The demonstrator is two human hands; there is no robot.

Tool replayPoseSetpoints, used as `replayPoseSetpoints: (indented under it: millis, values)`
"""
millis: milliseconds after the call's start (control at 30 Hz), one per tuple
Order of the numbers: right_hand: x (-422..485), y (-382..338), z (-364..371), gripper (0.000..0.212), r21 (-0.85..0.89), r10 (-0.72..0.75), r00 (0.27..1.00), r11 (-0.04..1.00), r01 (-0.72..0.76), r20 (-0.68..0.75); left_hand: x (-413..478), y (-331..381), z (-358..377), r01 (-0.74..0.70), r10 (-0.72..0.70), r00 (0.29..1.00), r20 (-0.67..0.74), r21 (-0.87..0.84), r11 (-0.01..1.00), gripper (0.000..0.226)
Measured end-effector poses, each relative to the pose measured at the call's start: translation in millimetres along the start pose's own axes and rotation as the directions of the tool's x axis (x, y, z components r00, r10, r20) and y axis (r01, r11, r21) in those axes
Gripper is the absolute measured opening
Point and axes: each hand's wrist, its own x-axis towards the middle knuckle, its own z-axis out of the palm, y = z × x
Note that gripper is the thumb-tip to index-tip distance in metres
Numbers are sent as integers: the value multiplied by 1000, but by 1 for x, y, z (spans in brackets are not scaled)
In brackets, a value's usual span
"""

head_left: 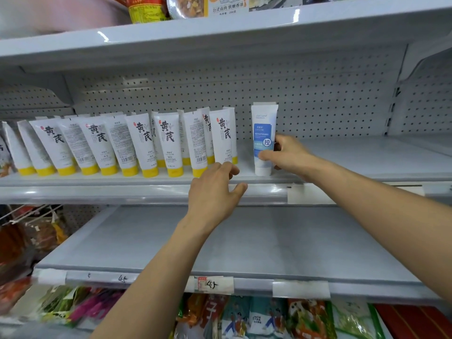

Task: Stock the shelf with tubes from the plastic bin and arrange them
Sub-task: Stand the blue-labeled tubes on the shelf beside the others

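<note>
Right hand (288, 152) grips one blue-label tube (263, 133), thumb across the front near the bottom and fingers curled round its right side. The tube stands upright, cap down, on the middle shelf (367, 157), just right of the yellow row with a small gap between them. It is white with a white cap and a blue panel with 控 in a circle; the smaller print is too small to read.

Left hand (212, 189) is at the shelf front, below the right end of the row. Its fingers are loosely curled, a bit spread, and hold nothing. Can't tell whether it touches the edge.

Yellow-capped tubes (167, 145) are white, stand cap down and lean left. About ten are in the front row, with more behind; the exact count is unclear. At least six show big black 黄芪. Three face back-out, showing barcodes and fine print.

The pegboard back (318, 94) is grey. A clear price strip (122, 193) runs along the shelf front.

On the upper shelf (220, 33), a package (227, 6) reads 台式卤肉 软糯香浓. Beside it is a red and yellow container (144, 8) whose text is unreadable.

The lower shelf (244, 241) has handwritten tags on its strip: one reads "45" (122, 278), and another tag (215, 285) reads "4" plus an unclear mark. Snack bags (244, 319) lie below, several, print blurred.
</note>
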Motion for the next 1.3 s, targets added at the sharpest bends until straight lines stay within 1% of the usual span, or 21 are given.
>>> replayPoseSetpoints:
  millis: [67, 133, 200, 267, 367, 500, 600, 667, 733, 833, 900, 967, 1100, 1167, 1233, 1300]
  values:
    - [-4, 4, -2, 45, -51, 42, 999, 998, -43, -15, -1, 1, -1, 0, 0, 1000, -4, -2, 1000, 34]
    - [-14, 6, -4, 49, -143, 50, 995, 988, -61, -84, -4, 3, -1, 6, -7, 1000, -17, -14, 1000, 33]
    - [-29, 8, -5, 42, -264, -31, 985, 964, -15, -168, -11, 5, -1, 24, -25, 999, -37, -42, 999, 31]
    - [-47, 6, -2, 34, -393, -139, 974, 918, 58, -181, -20, 8, 0, 39, -42, 998, -46, -59, 998, 29]
    - [-69, 6, 10, 30, -543, -292, 952, 816, 198, -91, -37, 5, 1, 61, -64, 996, -58, -54, 997, 26]
    - [-89, 7, 41, 31, -616, -403, 913, 705, 351, 60, -69, -21, -2, 120, -119, 992, -38, 2, 993, 27]
    - [-99, 2, 79, 35, -589, -427, 885, 672, 449, 188, -100, -59, -5, 182, -183, 983, 9, 70, 981, 31]
    - [-103, -4, 114, 38, -545, -428, 857, 663, 513, 286, -118, -89, -8, 208, -217, 974, 66, 123, 970, 34]
    - [-104, -11, 154, 41, -481, -414, 824, 672, 564, 387, -136, -120, -13, 251, -268, 957, 107, 152, 956, 34]
    - [-103, -19, 223, 41, -396, -381, 768, 689, 607, 514, -164, -177, -23, 355, -379, 915, 137, 173, 919, 32]
    - [-99, -23, 276, 40, -353, -357, 729, 697, 624, 584, -188, -224, -29, 439, -470, 864, 182, 185, 879, 29]
    - [-94, -27, 334, 37, -315, -315, 693, 717, 621, 648, -215, -280, -36, 544, -573, 784, 239, 178, 820, 29]
    - [-90, -33, 466, 31, -250, -180, 612, 798, 549, 770, -265, -404, -52, 763, -762, 557, 331, 158, 627, 31]
    - [-90, -29, 535, 24, -230, -94, 572, 853, 468, 815, -287, -467, -52, 857, -832, 442, 336, 114, 502, 29]
    - [-91, -16, 600, 18, -217, 8, 523, 915, 340, 852, -308, -526, -42, 932, -883, 312, 352, 65, 356, 31]
    - [-96, 5, 659, 12, -223, 108, 475, 955, 194, 873, -328, -575, -18, 978, -910, 173, 378, 42, 203, 38]
